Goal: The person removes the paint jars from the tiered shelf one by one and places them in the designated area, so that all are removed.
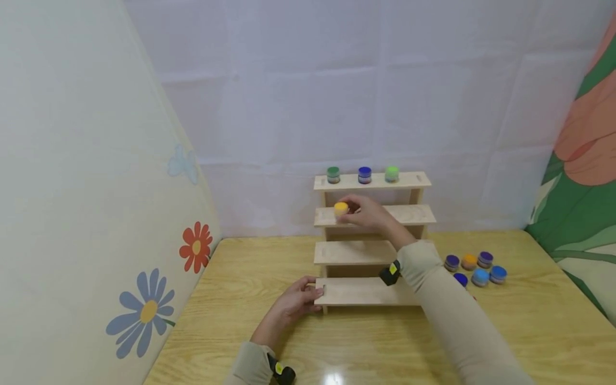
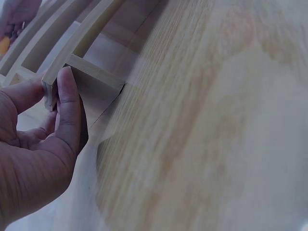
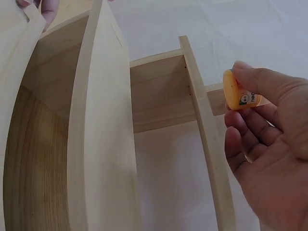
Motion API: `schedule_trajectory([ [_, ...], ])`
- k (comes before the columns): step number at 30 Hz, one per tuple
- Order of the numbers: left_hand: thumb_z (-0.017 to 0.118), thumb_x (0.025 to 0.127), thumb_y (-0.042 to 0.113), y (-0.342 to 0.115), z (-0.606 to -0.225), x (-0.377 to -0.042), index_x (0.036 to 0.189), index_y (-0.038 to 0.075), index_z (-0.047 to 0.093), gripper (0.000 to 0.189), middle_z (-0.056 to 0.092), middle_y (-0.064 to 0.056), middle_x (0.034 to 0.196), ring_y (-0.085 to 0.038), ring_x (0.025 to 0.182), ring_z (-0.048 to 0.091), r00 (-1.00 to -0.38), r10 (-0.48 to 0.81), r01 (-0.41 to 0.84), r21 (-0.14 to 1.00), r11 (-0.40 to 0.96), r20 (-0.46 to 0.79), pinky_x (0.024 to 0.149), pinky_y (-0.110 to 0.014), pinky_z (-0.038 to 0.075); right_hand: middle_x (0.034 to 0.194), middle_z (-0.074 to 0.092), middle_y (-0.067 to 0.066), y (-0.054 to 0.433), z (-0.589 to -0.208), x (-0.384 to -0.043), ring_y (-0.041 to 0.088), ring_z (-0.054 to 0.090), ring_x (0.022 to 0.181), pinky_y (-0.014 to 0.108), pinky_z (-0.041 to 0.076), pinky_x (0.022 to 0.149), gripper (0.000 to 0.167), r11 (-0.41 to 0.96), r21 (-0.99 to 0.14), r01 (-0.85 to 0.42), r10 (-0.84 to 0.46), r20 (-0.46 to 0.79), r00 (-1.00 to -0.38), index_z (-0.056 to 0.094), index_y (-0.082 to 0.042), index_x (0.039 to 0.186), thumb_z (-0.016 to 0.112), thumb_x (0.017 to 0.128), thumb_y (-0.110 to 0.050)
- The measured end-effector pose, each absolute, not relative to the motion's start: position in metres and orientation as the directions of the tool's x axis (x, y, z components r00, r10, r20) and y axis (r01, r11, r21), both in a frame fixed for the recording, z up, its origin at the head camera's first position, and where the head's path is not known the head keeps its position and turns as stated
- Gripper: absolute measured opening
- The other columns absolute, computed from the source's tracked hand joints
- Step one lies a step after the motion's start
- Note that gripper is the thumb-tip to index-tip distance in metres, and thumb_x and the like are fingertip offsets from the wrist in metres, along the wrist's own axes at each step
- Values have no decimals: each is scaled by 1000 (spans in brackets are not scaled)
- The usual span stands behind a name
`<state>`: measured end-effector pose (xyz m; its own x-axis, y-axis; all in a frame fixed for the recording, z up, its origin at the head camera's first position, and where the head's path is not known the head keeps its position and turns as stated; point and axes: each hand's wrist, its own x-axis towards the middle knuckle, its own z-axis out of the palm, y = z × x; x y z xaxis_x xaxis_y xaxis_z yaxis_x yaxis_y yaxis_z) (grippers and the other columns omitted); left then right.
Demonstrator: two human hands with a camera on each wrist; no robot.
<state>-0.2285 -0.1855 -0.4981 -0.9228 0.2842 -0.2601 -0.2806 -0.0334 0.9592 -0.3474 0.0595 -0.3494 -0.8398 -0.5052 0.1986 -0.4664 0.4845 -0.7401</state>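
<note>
A stepped wooden display rack (image 1: pixel 356 292) with tiered shelves stands on the table. My left hand (image 1: pixel 297 300) grips the left end of its lowest shelf; in the left wrist view the thumb and fingers (image 2: pixel 70 103) pinch the board's edge. With thumb and fingertips, my right hand (image 1: pixel 368 213) holds a small yellow-orange paint jar (image 1: pixel 341 209) at the left part of the second shelf from the top. The right wrist view shows the jar (image 3: pixel 242 94) with a printed label. On the top shelf sit a dark green jar (image 1: pixel 333 175), a blue jar (image 1: pixel 364 175) and a light green jar (image 1: pixel 392 174).
Several more paint jars, among them an orange jar (image 1: pixel 469 261) and a light blue jar (image 1: pixel 480 277), stand on the table right of the rack, partly behind the right sleeve. A white cloth (image 1: pixel 289 117) hangs behind. Flower-printed panels (image 1: pixel 149 310) flank the table (image 1: pixel 250 267).
</note>
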Motion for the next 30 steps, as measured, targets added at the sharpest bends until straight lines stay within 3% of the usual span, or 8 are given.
schedule_trajectory([
  [5,59,101,5,-187,-497,-230,138,-5,40,43,60,-5,98,-13,83,65,-922,291,-280,959,-38,-257,70,-25,57,112,67,9,76,-347,-337,24,63,105,42,53,92,43,463,-726,-509,-509,252,-823,64,-5,130,75,93,-24],
  [20,59,100,3,-184,-502,-235,136,-6,42,41,61,-4,94,-12,81,66,-924,288,-275,960,-44,-251,67,-23,57,117,64,13,116,-356,-310,29,64,107,41,57,89,44,429,-771,-470,-456,265,-850,62,-4,129,78,91,-18],
  [30,59,100,4,-185,-501,-235,136,-7,41,42,62,-3,94,-11,80,66,-922,301,-269,962,-47,-243,67,-22,56,113,66,12,143,-369,-289,25,66,101,34,57,88,46,426,-756,-496,-421,319,-849,61,-3,134,77,91,-14],
])
